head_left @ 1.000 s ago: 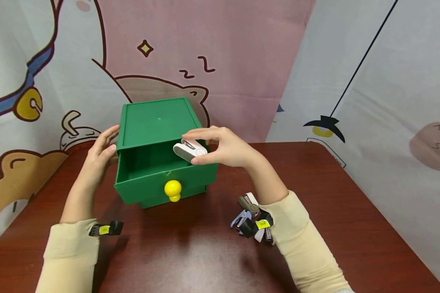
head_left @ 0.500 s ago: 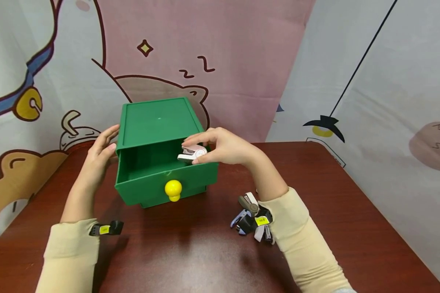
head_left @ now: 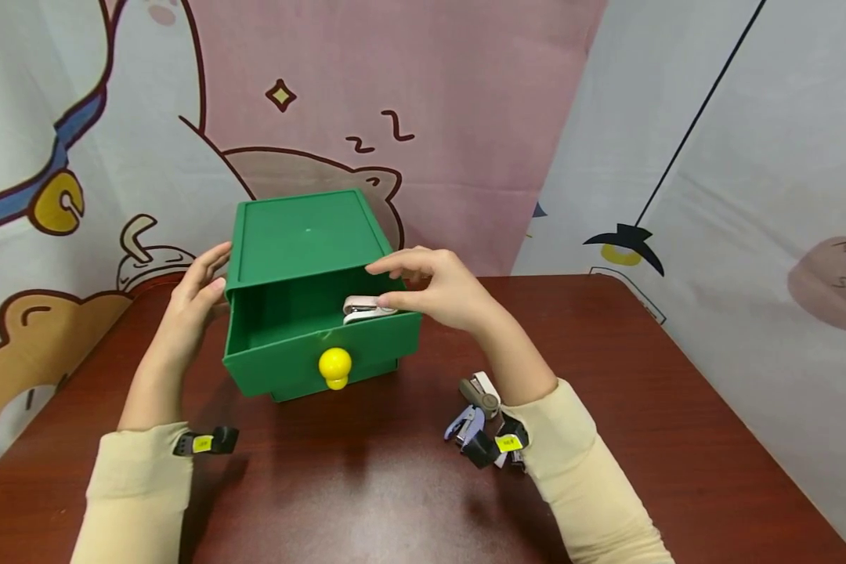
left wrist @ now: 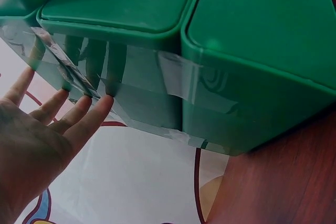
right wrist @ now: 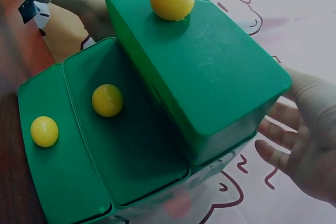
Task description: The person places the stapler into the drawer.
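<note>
A small stapler (head_left: 359,304) lies inside the top drawer (head_left: 384,337) of a green cabinet (head_left: 303,235), near the drawer's front wall and toward its right end. Its long axis runs left to right, roughly along that wall, with the parted end pointing left and the other end partly covered by the right thumb. The stapler is white with a pale pinkish upper arm.

The right hand (head_left: 442,290) appears to have no grip on it, thumb and fingers spread apart above the drawer; whether the thumb touches the stapler cannot be told. The left hand (head_left: 194,305) grasps nothing, its straight fingers resting against the cabinet's left side.

The top drawer stands pulled out, while the middle drawer (right wrist: 142,150) and bottom drawer (right wrist: 65,169) are closed, each with a round yellow knob. On the table (head_left: 310,486), a grey-brown and white stapler (head_left: 482,399) lies just beside a lavender one (head_left: 471,423).
</note>
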A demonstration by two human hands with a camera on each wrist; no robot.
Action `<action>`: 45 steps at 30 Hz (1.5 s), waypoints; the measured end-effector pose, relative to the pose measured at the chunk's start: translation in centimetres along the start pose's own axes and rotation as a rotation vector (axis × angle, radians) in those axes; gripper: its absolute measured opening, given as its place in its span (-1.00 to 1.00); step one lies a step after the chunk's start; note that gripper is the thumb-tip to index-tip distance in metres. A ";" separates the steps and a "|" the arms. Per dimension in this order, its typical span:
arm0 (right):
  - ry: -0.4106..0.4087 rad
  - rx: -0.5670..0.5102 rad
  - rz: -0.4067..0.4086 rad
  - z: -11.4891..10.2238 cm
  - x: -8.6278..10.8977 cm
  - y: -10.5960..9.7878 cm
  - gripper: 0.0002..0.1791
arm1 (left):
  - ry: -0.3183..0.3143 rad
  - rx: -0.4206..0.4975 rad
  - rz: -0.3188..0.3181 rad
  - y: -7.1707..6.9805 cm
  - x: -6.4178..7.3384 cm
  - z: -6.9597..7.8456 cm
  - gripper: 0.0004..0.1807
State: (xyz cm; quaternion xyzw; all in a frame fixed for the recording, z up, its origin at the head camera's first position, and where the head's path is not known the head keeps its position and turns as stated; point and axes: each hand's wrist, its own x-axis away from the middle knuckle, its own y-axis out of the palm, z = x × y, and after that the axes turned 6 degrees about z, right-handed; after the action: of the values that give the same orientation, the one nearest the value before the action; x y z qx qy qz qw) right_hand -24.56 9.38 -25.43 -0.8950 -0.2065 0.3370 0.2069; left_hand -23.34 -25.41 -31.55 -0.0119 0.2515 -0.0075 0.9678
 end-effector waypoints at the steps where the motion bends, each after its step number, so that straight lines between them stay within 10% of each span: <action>1: -0.009 -0.006 0.021 0.0 0.3 -0.1 -0.61 | 0.002 0.001 -0.001 0.0 0.0 0.0 -0.46; 17: 0.019 0.049 0.166 1.2 5.1 -3.1 -0.57 | 0.003 0.003 -0.009 0.1 0.0 0.1 -0.45; 45: 0.299 0.229 0.067 10.2 12.2 -7.6 -0.44 | 0.003 0.019 -0.012 0.0 0.0 -0.1 -0.45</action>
State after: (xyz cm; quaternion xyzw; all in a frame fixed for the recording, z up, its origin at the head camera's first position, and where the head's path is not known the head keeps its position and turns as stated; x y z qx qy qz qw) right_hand -24.95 24.30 -34.91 -0.9121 -0.1038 0.2283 0.3244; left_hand -23.42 -25.41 -31.62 -0.0040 0.2527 -0.0156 0.9674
